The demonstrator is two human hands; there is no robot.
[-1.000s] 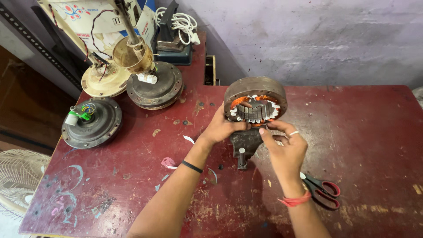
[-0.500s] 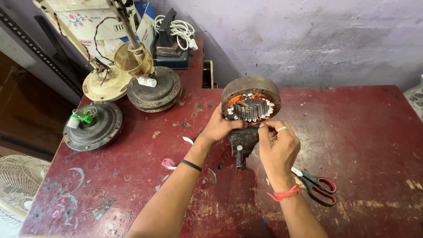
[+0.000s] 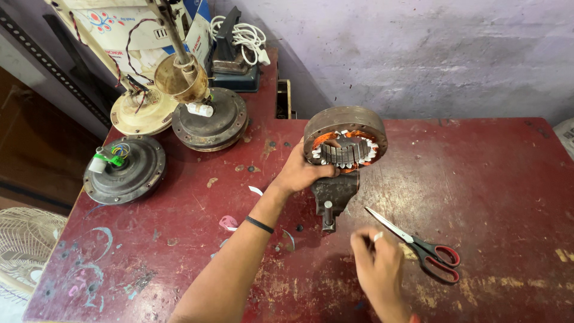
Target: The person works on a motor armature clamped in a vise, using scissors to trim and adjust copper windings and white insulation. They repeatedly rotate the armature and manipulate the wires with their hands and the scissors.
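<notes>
**Stator up on the vise, scissors beside your right hand**

Your left hand (image 3: 302, 173) grips the lower left edge of the round rusty-brown fan motor stator with copper windings (image 3: 345, 139), standing on edge in the small dark metal vise (image 3: 332, 194) on the red worn table (image 3: 496, 179). Your right hand (image 3: 378, 268) is loosely curled and empty, just beside the red-handled scissors (image 3: 421, 246).

The right hand (image 3: 376, 266) is pulling back from the stator (image 3: 345, 140), now dropping low over the red table (image 3: 508, 179) just beside the scissors (image 3: 418, 244), fingers curled in.
</notes>
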